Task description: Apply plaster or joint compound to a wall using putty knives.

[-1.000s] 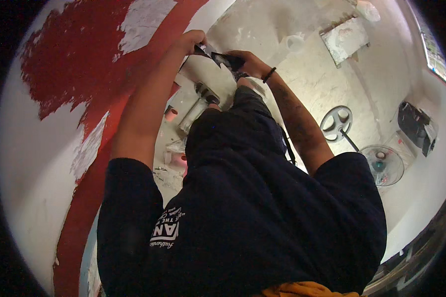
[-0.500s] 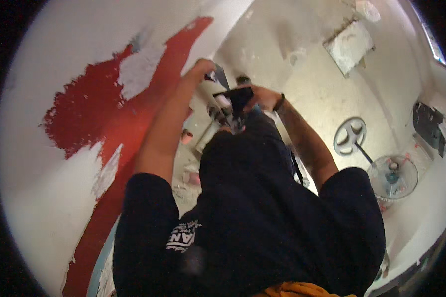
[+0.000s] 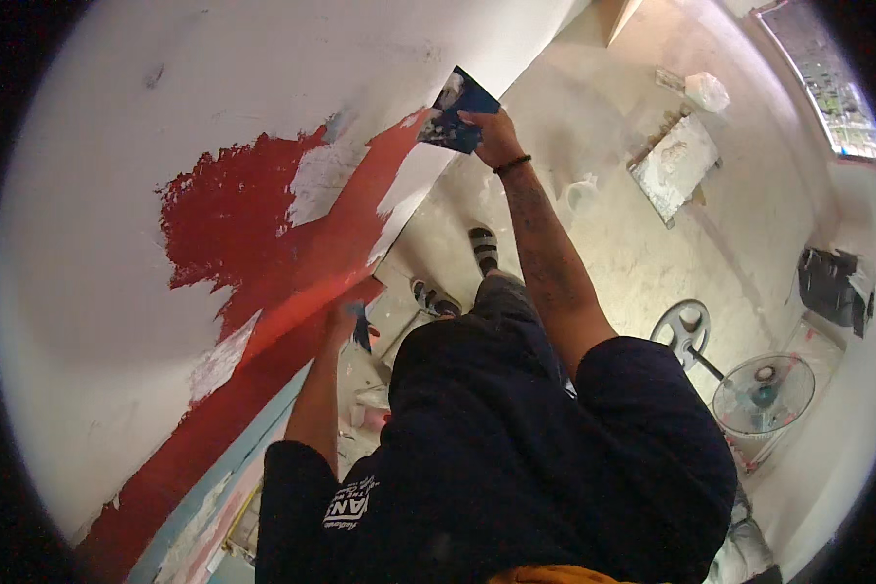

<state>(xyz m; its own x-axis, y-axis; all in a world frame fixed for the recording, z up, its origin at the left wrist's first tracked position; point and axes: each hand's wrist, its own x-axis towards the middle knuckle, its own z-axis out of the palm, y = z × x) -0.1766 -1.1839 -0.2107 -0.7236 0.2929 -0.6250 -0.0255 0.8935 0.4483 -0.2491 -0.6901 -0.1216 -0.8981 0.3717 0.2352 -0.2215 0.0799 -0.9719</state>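
Note:
My right hand [image 3: 496,138] is stretched up to the wall, closed on the edge of a dark blue filling blade [image 3: 470,105] smeared with white filler. The blade lies against or very close to the wall, at the top end of a red strip [image 3: 292,263] bordered by white patches. Lower down, beside the red strip, my left hand [image 3: 343,317] is closed round a small dark flat blade [image 3: 363,329]. Only a tip of that one shows, and the fingers are partly blurred.
A fan [image 3: 764,394] with a round grey base [image 3: 681,329] stands at the right. On the pale floor lie a white-smeared board [image 3: 676,167], a white bag [image 3: 707,92] and a black crumpled item [image 3: 835,287]. My sandalled feet [image 3: 483,250] are below. A window [image 3: 827,78] is at upper right.
My hands were close together in front of me. The right has swung up to the wall with the filling blade; the left has dropped lower along the wall. My view has shifted.

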